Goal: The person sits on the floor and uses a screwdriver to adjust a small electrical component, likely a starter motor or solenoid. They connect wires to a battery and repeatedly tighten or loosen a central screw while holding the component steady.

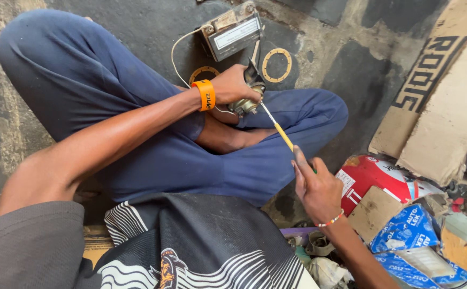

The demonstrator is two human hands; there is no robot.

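Nearest the lens, a black shirt with white wavy stripes (201, 251) fills the lower frame, above crossed legs in blue trousers (153, 155).

Right hand (314, 188): fingers curled shut around the handle of a screwdriver (277, 128), which has a yellow shank section and a thin metal shaft. A beaded bracelet (331, 219) sits at the wrist. The shaft runs up and left, and its tip meets the small metal part (247, 104) held in the other hand.

Left hand (233, 85): closed around that metal part, gripping it from above, over the lap. An orange wristband (206, 94) circles the wrist. The part appears to be a small cylindrical motor or pump body; detail is hard to make out. A thin white wire (177, 51) loops from it toward a grey rectangular module (233, 32) lying on the concrete floor (351, 64).

Two tan ring gaskets lie on the floor beside the module: one (276, 64) just right of the left hand, one (201, 72) partly hidden behind the wrist.

To the right: a red canister (375, 176), blue cartons (404, 230) and cardboard sheets (447, 107).
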